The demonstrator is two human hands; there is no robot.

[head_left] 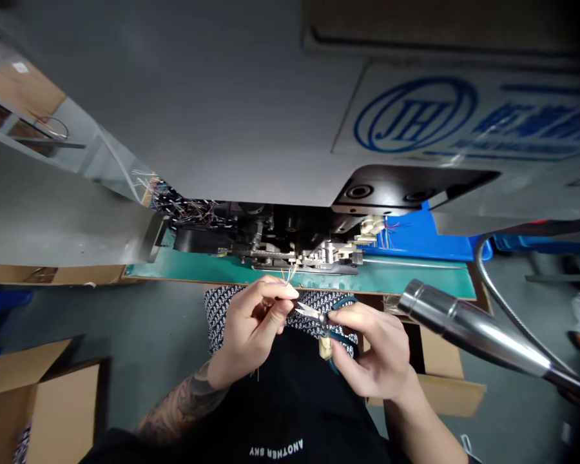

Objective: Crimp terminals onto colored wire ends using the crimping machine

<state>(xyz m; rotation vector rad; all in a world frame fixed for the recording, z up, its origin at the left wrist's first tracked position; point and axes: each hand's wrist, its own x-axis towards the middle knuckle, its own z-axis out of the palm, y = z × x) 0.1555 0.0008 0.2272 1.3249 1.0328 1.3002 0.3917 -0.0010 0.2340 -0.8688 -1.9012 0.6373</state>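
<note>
My left hand (258,319) is closed in a pinch around a small bunch of thin coloured wires (289,276), whose loose ends fan out above the fingertips. My right hand (374,345) grips small scissors (312,312) with dark teal handles. The blades point left and stand slightly apart, with their tips close to the left fingertips. A pale yellow lump (325,348), perhaps tape, sits by the handle near my right thumb. Just beyond both hands are the metal working parts (294,256) of a machine.
A large grey machine housing (232,103) hangs over the green tabletop (406,277). At right, a shiny metal lamp tube (464,328) juts inward. A blue tray (410,232) and a heap of wires (183,206) lie behind. Cardboard boxes (62,406) stand on the floor.
</note>
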